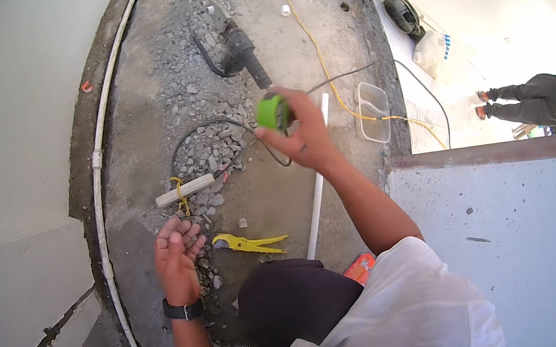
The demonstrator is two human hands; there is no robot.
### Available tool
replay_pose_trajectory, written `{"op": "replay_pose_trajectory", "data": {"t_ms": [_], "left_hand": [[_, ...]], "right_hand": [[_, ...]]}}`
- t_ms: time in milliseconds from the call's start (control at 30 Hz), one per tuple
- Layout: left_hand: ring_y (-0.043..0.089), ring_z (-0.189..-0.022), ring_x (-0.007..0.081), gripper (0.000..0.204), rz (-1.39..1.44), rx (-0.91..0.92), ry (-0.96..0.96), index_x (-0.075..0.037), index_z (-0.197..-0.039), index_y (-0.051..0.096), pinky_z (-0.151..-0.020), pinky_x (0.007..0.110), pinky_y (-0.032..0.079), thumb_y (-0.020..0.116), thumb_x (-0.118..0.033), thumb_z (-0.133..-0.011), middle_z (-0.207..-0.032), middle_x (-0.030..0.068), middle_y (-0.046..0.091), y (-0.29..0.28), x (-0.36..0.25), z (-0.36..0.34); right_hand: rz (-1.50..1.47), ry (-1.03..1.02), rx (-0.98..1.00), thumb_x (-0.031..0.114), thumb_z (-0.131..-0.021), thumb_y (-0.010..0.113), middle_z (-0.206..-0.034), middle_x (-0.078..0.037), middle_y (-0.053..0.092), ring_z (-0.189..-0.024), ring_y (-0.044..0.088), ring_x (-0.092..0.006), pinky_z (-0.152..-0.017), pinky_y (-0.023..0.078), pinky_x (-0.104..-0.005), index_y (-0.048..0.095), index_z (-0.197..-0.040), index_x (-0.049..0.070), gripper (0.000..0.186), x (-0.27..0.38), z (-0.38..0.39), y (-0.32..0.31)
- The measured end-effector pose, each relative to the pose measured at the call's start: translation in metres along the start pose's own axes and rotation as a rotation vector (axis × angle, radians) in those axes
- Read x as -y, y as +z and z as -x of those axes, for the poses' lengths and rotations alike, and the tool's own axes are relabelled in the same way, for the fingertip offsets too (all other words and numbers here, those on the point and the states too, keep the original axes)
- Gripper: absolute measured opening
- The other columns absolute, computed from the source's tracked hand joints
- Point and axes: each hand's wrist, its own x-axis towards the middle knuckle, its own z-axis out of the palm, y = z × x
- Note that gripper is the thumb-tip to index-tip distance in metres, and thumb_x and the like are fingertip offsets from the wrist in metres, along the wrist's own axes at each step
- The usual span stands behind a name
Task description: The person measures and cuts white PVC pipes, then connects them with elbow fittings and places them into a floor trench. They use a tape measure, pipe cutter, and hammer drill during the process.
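Right hand (305, 131) pinches green tape (271, 113) between thumb and fingers, slightly blurred; tape is held over the floor, near the drill's (242, 52) handle end in view. Left hand (177, 256): fingers half-curled, slightly apart, near the white strip (186, 190) and left of the yellow cutter (249, 243). White pipe (315, 217) lies right of cutter, partly behind right forearm. Rubble (197, 117) around drill.

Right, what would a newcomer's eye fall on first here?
Probably the bright green object in the right hand, near the middle of the view. Next, the yellow cutter lying on the floor to the right of the open left hand. Then the dark power tool amid the rubble beyond the hands.
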Motion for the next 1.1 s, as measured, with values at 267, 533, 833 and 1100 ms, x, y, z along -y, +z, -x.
{"op": "replay_pose_trajectory", "data": {"t_ms": [267,533,833,1100], "left_hand": [[0.064,-0.093,0.0251,0.048,0.450,0.140,-0.301,-0.009,-0.134,0.047,-0.076,0.042,0.058,0.043,-0.045,-0.102,-0.108,0.0126,0.063,-0.032,-0.004,-0.007],[0.065,-0.093,0.0226,0.043,-0.011,0.068,-0.616,-0.009,-0.132,0.049,-0.076,0.043,0.057,0.043,-0.039,-0.101,-0.109,0.0128,0.064,-0.162,-0.015,0.073],[0.063,-0.095,0.0199,0.041,-0.735,0.119,-0.749,-0.009,-0.127,0.058,-0.072,0.037,0.058,0.056,-0.019,-0.087,-0.111,0.0083,0.062,-0.251,-0.122,0.190],[0.057,-0.080,0.0131,0.042,-0.596,-0.122,-0.402,-0.008,-0.125,0.059,-0.064,0.030,0.049,0.056,-0.007,-0.083,-0.093,0.0039,0.061,-0.196,-0.293,0.385]], "right_hand": [[0.067,0.076,-0.106,0.046,-0.081,0.075,-0.107,-0.022,0.065,-0.098,0.064,-0.0334,-0.085,0.051,-0.0389,0.053,-0.133,0.000,0.073,0.021,-0.055,0.015],[-0.526,0.896,0.448,0.029,-0.087,0.068,-0.085,-0.010,0.063,-0.069,0.061,-0.0191,-0.064,0.051,-0.0353,0.060,-0.104,0.002,0.034,-0.093,-0.145,0.069],[-0.469,0.878,0.230,0.018,-0.086,0.068,-0.063,-0.002,0.052,-0.047,0.050,-0.0152,-0.045,0.043,-0.0315,0.057,-0.090,0.007,0.016,0.030,-0.105,0.082],[-0.903,0.761,0.016,0.019,-0.090,0.065,-0.061,0.000,0.050,-0.047,0.049,-0.0134,-0.046,0.045,-0.0309,0.051,-0.088,0.010,0.017,0.316,-0.100,-0.058]]}}
